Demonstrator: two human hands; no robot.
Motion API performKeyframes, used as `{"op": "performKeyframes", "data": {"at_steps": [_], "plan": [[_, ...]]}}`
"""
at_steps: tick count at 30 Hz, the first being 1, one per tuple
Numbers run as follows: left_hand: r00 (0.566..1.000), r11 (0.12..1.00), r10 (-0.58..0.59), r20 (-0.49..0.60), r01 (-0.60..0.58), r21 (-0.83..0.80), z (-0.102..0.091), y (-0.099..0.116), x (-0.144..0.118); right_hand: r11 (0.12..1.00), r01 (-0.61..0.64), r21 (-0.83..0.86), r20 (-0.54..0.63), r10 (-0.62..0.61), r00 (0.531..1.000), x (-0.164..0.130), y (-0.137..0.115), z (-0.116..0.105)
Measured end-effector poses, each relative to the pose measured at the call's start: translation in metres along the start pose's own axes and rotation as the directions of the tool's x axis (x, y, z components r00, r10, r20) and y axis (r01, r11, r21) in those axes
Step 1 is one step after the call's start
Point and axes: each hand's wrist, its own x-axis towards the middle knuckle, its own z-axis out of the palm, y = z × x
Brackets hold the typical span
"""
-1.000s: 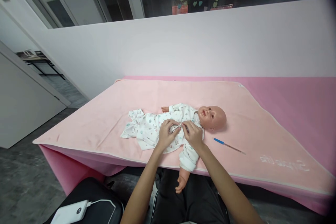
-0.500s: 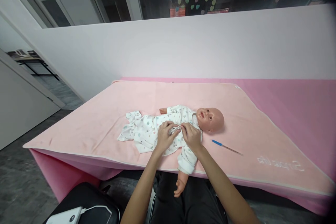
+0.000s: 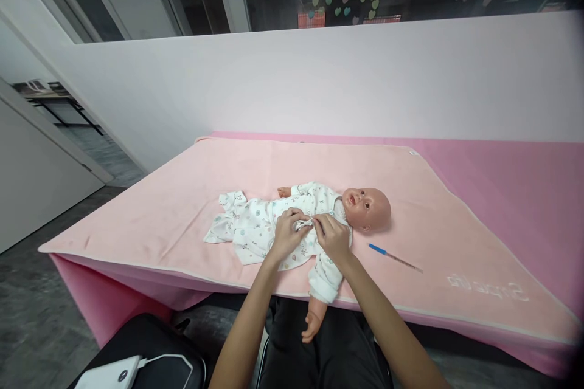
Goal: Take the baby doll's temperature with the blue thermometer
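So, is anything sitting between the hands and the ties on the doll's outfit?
Nothing visible. The left hand and right hand are already on the doll's white outfit, pinching its ties at the chest. The thermometer lies apart, to the right.

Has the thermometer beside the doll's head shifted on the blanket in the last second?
No. The thermometer lies the same way, right of the doll and left of the blanket's lettering; only the camera moved.

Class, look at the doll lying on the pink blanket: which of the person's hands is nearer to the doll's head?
The right hand. It rests on the doll's chest just beside the doll's head. The left hand lies farther down the body, over the white garment, toward the legs.
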Motion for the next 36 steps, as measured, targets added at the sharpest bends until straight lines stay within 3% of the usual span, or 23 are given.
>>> {"op": "performKeyframes", "data": {"at_steps": [11, 22, 36], "plan": [[0.997, 0.995, -0.023, -0.076, 0.015, -0.096, 0.004, -0.004, 0.001, 0.999, 0.024, 0.030, -0.004, -0.024, 1.000, 0.000, 0.000, -0.001], [0.987, 0.984, -0.031, -0.159, 0.002, -0.181, 0.004, 0.002, -0.005, 0.997, -0.027, 0.068, -0.021, 0.028, 0.999, 0.001, 0.000, -0.001], [0.994, 0.999, 0.000, -0.108, -0.004, -0.042, 0.003, 0.007, -0.005, 1.000, -0.027, 0.001, -0.034, 0.027, 0.999, 0.002, -0.001, -0.003]]}}
